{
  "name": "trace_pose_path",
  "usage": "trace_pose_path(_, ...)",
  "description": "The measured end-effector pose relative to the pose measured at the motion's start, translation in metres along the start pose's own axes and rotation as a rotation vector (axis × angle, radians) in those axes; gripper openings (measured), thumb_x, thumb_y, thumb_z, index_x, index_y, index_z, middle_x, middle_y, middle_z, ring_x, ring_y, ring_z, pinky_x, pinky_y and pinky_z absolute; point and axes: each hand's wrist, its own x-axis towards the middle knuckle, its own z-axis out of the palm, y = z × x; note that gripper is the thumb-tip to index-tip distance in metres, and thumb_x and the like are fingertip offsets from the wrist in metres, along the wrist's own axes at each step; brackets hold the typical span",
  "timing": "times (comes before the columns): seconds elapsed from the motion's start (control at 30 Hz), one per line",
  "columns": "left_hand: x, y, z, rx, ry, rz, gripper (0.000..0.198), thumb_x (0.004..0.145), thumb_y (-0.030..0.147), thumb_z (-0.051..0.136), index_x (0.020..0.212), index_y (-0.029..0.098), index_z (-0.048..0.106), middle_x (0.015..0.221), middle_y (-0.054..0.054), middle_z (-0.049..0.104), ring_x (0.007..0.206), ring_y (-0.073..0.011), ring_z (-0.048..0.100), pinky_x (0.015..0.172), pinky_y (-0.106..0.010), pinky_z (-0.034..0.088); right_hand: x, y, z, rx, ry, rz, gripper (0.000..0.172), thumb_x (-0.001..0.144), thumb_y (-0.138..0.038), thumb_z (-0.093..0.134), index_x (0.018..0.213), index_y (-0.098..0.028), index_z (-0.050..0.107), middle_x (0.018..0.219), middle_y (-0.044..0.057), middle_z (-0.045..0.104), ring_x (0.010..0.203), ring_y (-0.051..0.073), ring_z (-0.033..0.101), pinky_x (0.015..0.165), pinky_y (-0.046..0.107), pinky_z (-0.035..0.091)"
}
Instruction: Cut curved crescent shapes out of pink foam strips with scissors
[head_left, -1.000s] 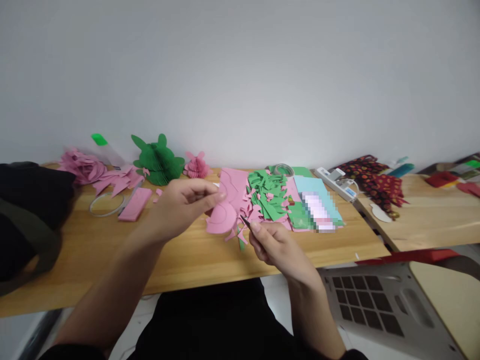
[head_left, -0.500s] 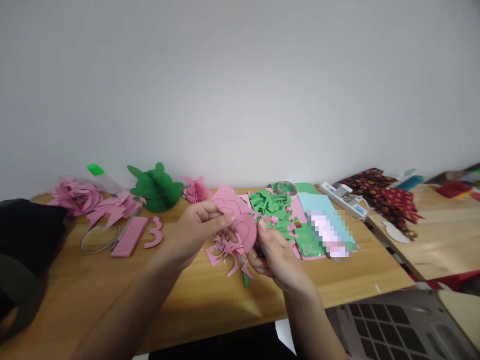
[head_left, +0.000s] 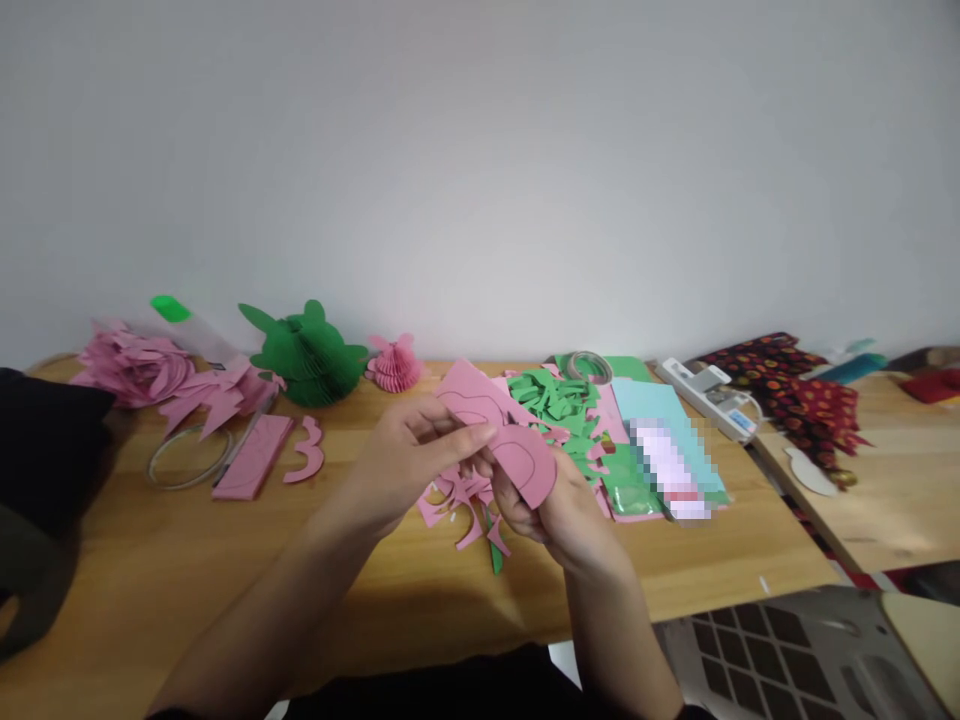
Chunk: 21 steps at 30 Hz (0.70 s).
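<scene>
At table's near edge, centre: left hand (head_left: 409,460) pinches sheet (head_left: 525,462), pink, between thumb and fingers. Right hand (head_left: 562,515) closed on sheet's lower lobe at 5 o'clock; cannot tell if it also holds a tool. Sheet held clear above table (head_left: 187,560), curves drawn on it. Pink scraps (head_left: 454,495) beneath, 6 o'clock. Green scraps (head_left: 555,400) beyond, 2 o'clock. Strip (head_left: 251,458) at 9 o'clock. Honeycomb (head_left: 304,345) far, 11 o'clock. Risk, judged: sheet could crease, or drop among pink scraps, if either pinch slackens. Opposed pull could tear it.
</scene>
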Motion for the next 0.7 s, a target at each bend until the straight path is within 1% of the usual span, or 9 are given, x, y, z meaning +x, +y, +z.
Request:
trace_pose_path(0.07, -0.001, 0.001, 0.001, 0.028, 0.021, 0.010, 0.012, 0.073, 0.024, 0.070, 0.064, 0.017, 0.067, 0.057, 0.001, 0.068, 0.053, -0.0114, 0.062, 0.054, -0.023, 0.051, 0.002, 0.000, 0.002, 0.028, 0.002, 0.011, 0.038, 0.087, -0.047, 0.052, 0.061, -0.020, 0.043, 0.041, -0.011, 0.027, 0.034, 0.004, 0.012, 0.030, 0.016, 0.014)
trace_pose_path(0.2, -0.003, 0.001, 0.003, 0.188, 0.148, 0.086, 0.012, 0.071, 0.024, 0.070, 0.063, 0.017, 0.066, 0.058, 0.000, 0.069, 0.053, -0.0135, 0.062, 0.054, -0.025, 0.051, 0.004, -0.002, 0.008, 0.092, 0.032, 0.051, 0.037, 0.084, -0.046, 0.056, 0.061, -0.019, 0.044, 0.042, -0.011, 0.029, 0.036, 0.003, 0.012, 0.031, 0.016, 0.010)
trace_pose_path(0.37, -0.005, -0.002, 0.004, 0.405, 0.244, 0.178, 0.022, 0.074, 0.028, 0.067, 0.055, 0.016, 0.064, 0.052, -0.001, 0.065, 0.051, -0.0139, 0.059, 0.051, -0.025, 0.047, 0.006, -0.001, 0.013, 0.155, 0.059, 0.074, 0.042, 0.078, -0.053, 0.062, 0.061, -0.019, 0.046, 0.043, -0.011, 0.027, 0.036, 0.003, 0.012, 0.032, 0.016, 0.008)
trace_pose_path(0.47, -0.006, -0.004, 0.005, 0.442, 0.254, 0.207, 0.025, 0.076, 0.029, 0.065, 0.054, 0.016, 0.064, 0.052, -0.001, 0.064, 0.052, -0.0141, 0.058, 0.051, -0.025, 0.046, 0.007, 0.001, 0.013, 0.175, 0.044, 0.074, 0.043, 0.078, -0.054, 0.063, 0.060, -0.019, 0.045, 0.042, -0.011, 0.026, 0.035, 0.002, 0.012, 0.031, 0.016, 0.008)
trace_pose_path(0.57, -0.006, -0.004, 0.006, 0.416, 0.236, 0.202, 0.027, 0.078, 0.030, 0.064, 0.054, 0.017, 0.063, 0.054, -0.001, 0.064, 0.053, -0.0139, 0.058, 0.052, -0.025, 0.046, 0.008, 0.002, 0.013, 0.177, 0.022, 0.076, 0.044, 0.079, -0.055, 0.062, 0.060, -0.020, 0.044, 0.041, -0.012, 0.024, 0.035, 0.003, 0.011, 0.031, 0.016, 0.008)
trace_pose_path(0.7, -0.006, -0.003, 0.007, 0.370, 0.237, 0.232, 0.023, 0.077, 0.029, 0.064, 0.058, 0.018, 0.064, 0.057, 0.000, 0.064, 0.056, -0.0132, 0.057, 0.055, -0.024, 0.047, 0.008, -0.001, 0.012, 0.162, 0.007, 0.089, 0.046, 0.078, -0.059, 0.061, 0.060, -0.020, 0.043, 0.041, -0.012, 0.023, 0.034, 0.002, 0.010, 0.031, 0.016, 0.007)
